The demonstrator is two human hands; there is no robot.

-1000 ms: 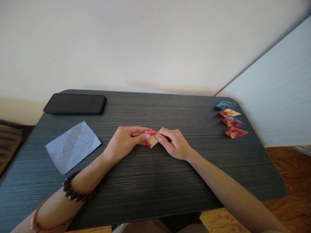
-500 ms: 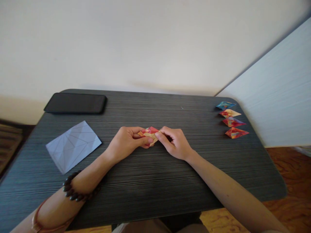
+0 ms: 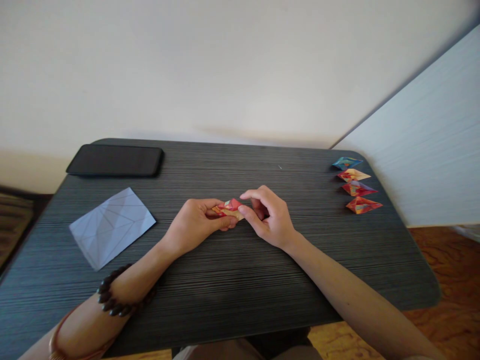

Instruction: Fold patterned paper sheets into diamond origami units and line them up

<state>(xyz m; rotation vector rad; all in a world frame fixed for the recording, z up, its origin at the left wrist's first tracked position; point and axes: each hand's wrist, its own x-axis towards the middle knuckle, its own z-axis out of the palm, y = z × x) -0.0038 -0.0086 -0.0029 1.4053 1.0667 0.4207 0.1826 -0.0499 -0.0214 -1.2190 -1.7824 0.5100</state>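
My left hand (image 3: 197, 220) pinches a small folded origami paper piece (image 3: 231, 206), patterned red and cream, with its thumb on the near side. The fingers behind the paper are partly hidden. At the paper's right end is my right hand (image 3: 270, 215); its thumb tip rests at the edge, while the index finger is raised apart from the thumb. The remaining fingers of that hand curl inward and are partly covered. Both hands are just over the dark table (image 3: 232, 280), near its middle.
Several folded paper pieces, one of them blue (image 3: 347, 163) and another red-orange (image 3: 363, 205), lie in a column at the right. A creased pale blue sheet (image 3: 112, 227) lies at the left, below a black phone (image 3: 116, 160). A wall (image 3: 225, 75) stands behind.
My right index finger has lifted off the paper and away from the thumb, opening the pinch. My left hand keeps its hold on the paper piece.
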